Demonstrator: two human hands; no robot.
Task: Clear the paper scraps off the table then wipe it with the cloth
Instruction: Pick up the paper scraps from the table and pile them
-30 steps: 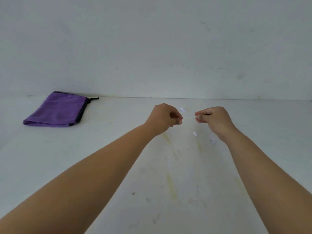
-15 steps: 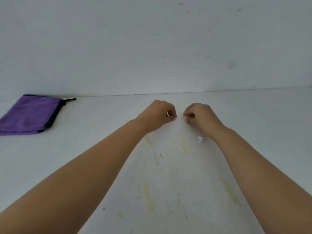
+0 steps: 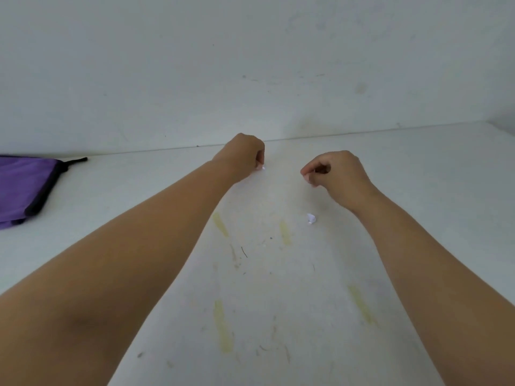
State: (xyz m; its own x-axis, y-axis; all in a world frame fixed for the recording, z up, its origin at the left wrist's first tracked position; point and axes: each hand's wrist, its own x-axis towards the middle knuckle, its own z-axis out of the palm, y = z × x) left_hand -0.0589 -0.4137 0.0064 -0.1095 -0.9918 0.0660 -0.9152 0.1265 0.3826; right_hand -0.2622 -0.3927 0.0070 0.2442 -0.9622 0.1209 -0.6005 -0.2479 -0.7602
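My left hand (image 3: 243,157) reaches far across the white table (image 3: 418,168), close to the wall. Its fingers are curled, and the tips pinch a tiny white paper scrap (image 3: 263,168) right at the table surface. My right hand (image 3: 335,178) hovers to the right of it, thumb and forefinger pressed together, with no paper showing between them. Another crumpled white scrap (image 3: 311,218) lies on the table just below and left of my right wrist. The folded purple cloth (image 3: 23,188) with a dark edge lies at the far left.
The table meets a plain white wall (image 3: 250,65) along its back edge. Yellowish streaks (image 3: 222,324) and small dark marks stain the tabletop between my forearms.
My hands have moved apart. The left hand went farther toward the wall and now pinches a scrap; the right hand drew back to the right. The loose scrap near the right wrist stayed put.
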